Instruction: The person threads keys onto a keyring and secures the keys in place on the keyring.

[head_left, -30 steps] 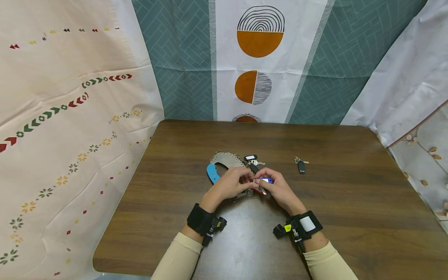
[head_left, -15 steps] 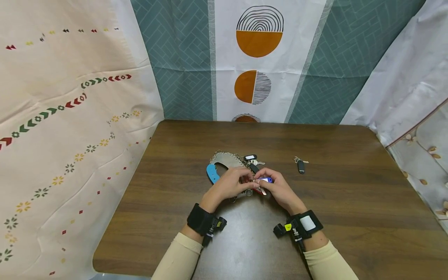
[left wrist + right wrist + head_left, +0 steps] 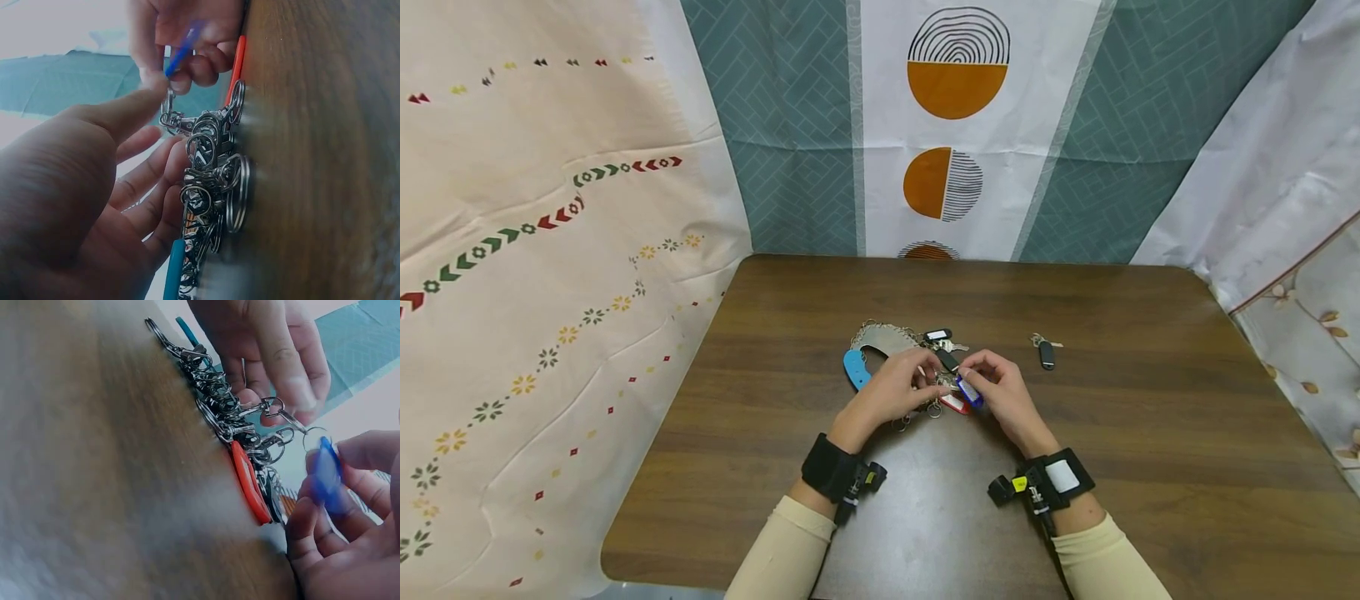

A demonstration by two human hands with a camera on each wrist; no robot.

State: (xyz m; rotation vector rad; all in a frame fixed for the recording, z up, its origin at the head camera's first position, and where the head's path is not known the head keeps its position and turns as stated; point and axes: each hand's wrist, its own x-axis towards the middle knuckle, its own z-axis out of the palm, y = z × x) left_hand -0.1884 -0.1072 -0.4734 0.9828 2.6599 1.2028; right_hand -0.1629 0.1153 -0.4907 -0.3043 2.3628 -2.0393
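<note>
My right hand [image 3: 1000, 392] pinches a blue key tag [image 3: 970, 392], which hangs from a thin ring in the right wrist view. That ring links to a metal clasp [image 3: 269, 407] at the end of the chain. Around this end my left hand [image 3: 898, 387] is held with relaxed fingers, thumb and index finger apart. Its thumb lies close to the ring; whether they touch I cannot tell. Beneath the hands lies a curved grey piece [image 3: 886, 337] with a blue end [image 3: 855, 369], edged with metal rings and clasps. A red key tag [image 3: 955, 404] rests just below the blue one.
Two black key tags [image 3: 937, 335] with keys [image 3: 953, 347] lie beyond the hands. Another black key tag [image 3: 1047, 356] with keys sits apart to the right on the brown wooden table [image 3: 1150, 400]. Patterned curtains hang behind and at both sides.
My hands have drawn apart. The right hand has shifted slightly right and up, and the blue key tag now hangs slanted downward. My left finger and thumb have spread.
</note>
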